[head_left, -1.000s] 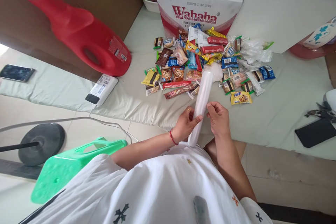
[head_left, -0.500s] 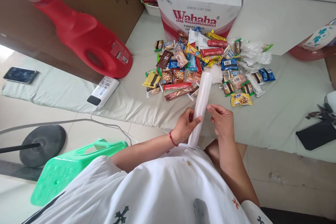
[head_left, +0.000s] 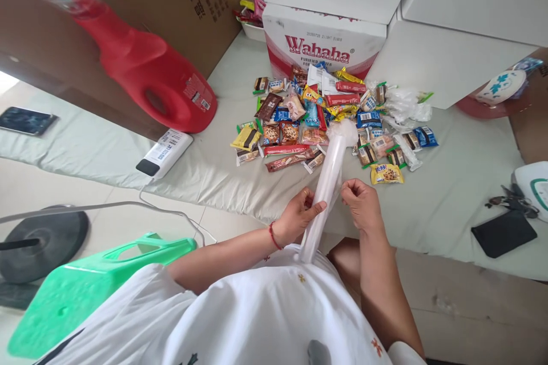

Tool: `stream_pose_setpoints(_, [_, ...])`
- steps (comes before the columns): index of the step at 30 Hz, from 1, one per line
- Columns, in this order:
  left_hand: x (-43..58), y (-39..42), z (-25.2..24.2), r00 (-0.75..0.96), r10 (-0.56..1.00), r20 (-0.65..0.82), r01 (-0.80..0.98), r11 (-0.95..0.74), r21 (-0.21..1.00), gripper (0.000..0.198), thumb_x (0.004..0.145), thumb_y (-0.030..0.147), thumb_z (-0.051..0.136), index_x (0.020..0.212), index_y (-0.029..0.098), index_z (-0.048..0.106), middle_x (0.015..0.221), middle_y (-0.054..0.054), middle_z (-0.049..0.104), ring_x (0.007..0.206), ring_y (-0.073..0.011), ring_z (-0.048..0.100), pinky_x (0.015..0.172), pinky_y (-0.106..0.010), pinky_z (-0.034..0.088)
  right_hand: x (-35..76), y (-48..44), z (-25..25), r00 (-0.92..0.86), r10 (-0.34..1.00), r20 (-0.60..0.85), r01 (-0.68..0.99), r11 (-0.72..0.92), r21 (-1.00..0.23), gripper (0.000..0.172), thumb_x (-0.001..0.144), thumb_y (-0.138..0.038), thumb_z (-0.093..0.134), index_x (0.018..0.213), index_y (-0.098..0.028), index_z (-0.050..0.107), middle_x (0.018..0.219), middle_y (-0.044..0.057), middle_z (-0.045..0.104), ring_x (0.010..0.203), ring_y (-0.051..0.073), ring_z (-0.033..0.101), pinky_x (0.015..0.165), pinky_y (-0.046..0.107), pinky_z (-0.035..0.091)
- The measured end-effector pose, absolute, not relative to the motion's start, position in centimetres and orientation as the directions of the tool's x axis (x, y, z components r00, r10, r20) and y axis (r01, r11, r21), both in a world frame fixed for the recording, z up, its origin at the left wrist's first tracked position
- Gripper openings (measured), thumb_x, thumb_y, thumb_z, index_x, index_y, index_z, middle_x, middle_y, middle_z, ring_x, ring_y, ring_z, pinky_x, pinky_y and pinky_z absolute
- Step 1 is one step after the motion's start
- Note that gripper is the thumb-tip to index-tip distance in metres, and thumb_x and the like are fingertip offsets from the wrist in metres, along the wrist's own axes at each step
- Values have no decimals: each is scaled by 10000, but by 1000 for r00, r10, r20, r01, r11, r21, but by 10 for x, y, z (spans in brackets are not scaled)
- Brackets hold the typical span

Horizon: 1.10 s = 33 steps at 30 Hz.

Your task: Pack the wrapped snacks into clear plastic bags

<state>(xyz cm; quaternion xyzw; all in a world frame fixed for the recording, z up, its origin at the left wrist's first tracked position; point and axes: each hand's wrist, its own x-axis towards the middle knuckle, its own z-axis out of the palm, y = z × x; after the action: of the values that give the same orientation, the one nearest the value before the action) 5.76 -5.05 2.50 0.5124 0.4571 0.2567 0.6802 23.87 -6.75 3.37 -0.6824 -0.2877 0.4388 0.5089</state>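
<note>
The person is sitting at the front edge of the bed [head_left: 449,182] with a long white tube [head_left: 327,182] in both hands. It looks like a plastic-wrapped sleeve of stacked cups, though it's hard to be sure. The tube slants up from the person's lap, and its far, bunched end hangs over the near side of the snack pile [head_left: 317,125]. The bottom end seems to be propped against the belly, which probably keeps it steady without much squeezing.

The left hand [head_left: 295,217] wraps around the tube's lower half, with the thumb laid across the front, so that grip is closed around it. The right hand [head_left: 363,205] sits just beside the tube on the other side. Its fingertips are pressed together on what looks like the loose wrapper rather than the body of the tube.

The snacks are spread mid-bed in front of a Wahaha box [head_left: 321,45] at the back edge, all within arm's reach. A crumpled clear bag [head_left: 406,105] lies at the right side of the pile. A red jug [head_left: 145,74] leans toward the left, with a white barcoded pack [head_left: 165,151] below it at the front edge and a phone [head_left: 25,120] far left. A black wallet [head_left: 503,234] and keys [head_left: 500,202] sit near the right edge. A green stool [head_left: 85,291] is on the floor by the person's left side.
</note>
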Motion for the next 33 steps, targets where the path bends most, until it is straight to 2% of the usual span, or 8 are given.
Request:
stream_pose_setpoints(6, [59, -41, 31, 470, 742, -478, -156, 603, 782, 687, 649, 762, 823, 862, 214, 468, 781, 43, 490, 699, -108, 450, 657, -257, 375, 262, -70, 25, 537, 769, -347, -179, -297, -938, 250, 627, -397, 807, 689, -191, 680, 686, -19, 605, 629, 111, 460, 501, 221, 375])
stream_pose_setpoints(11, [62, -37, 28, 386, 836, -390, -49, 441, 896, 659, 693, 779, 778, 842, 208, 483, 765, 44, 485, 713, -115, 438, 671, -269, 362, 245, -74, 33, 460, 811, -362, -225, -288, -931, 517, 715, -655, 795, 944, -192, 777, 920, 51, 712, 756, 141, 523, 529, 229, 480])
stream_pose_setpoints(15, [62, -41, 27, 372, 860, -349, 67, 350, 934, 588, 759, 724, 761, 849, 202, 505, 781, 29, 517, 742, -135, 464, 707, -297, 376, 218, -73, 31, 444, 829, -341, -240, -256, -936, 513, 747, -679, 774, 914, -195, 745, 876, 30, 692, 754, 146, 548, 562, 240, 478])
stream_pose_setpoints(19, [61, -42, 26, 366, 865, -344, 102, 330, 939, 585, 752, 712, 775, 846, 198, 513, 783, 24, 527, 754, -143, 466, 722, -302, 380, 214, -74, 21, 518, 836, -183, -74, -170, -983, 373, 807, -545, 784, 810, -198, 646, 726, -35, 594, 699, 126, 522, 672, 258, 472])
stream_pose_setpoints(23, [68, -42, 25, 388, 841, -377, -8, 412, 911, 584, 747, 702, 792, 869, 193, 533, 821, 16, 569, 779, -141, 496, 739, -291, 397, 218, -74, 17, 577, 812, -86, 103, -176, -979, 350, 931, -563, 617, 860, -226, 551, 759, -25, 605, 704, 157, 580, 693, 295, 489])
stream_pose_setpoints(28, [82, -43, 22, 574, 694, -435, -340, 685, 644, 576, 698, 629, 874, 953, 192, 597, 872, -17, 661, 846, -181, 626, 774, -306, 470, 213, -71, 26, 697, 707, 114, 459, -319, -829, 275, 1043, -497, 373, 926, -259, 444, 689, -15, 593, 592, 200, 590, 640, 327, 445])
stream_pose_setpoints(30, [85, -41, 22, 615, 658, -434, -405, 736, 542, 567, 713, 643, 853, 982, 201, 621, 900, -34, 689, 891, -205, 661, 781, -314, 501, 212, -70, 31, 644, 735, 213, 594, -304, -745, 267, 1052, -478, 344, 936, -259, 442, 718, 11, 621, 614, 213, 612, 631, 325, 428])
stream_pose_setpoints(33, [92, -36, 22, 614, 645, -455, -413, 754, 512, 654, 698, 751, 804, 1043, 219, 643, 939, -37, 710, 876, -199, 668, 724, -295, 517, 211, -71, 42, 419, 851, 315, 757, -136, -640, 271, 1062, -469, 358, 945, -251, 469, 793, 54, 686, 679, 215, 659, 623, 306, 425])
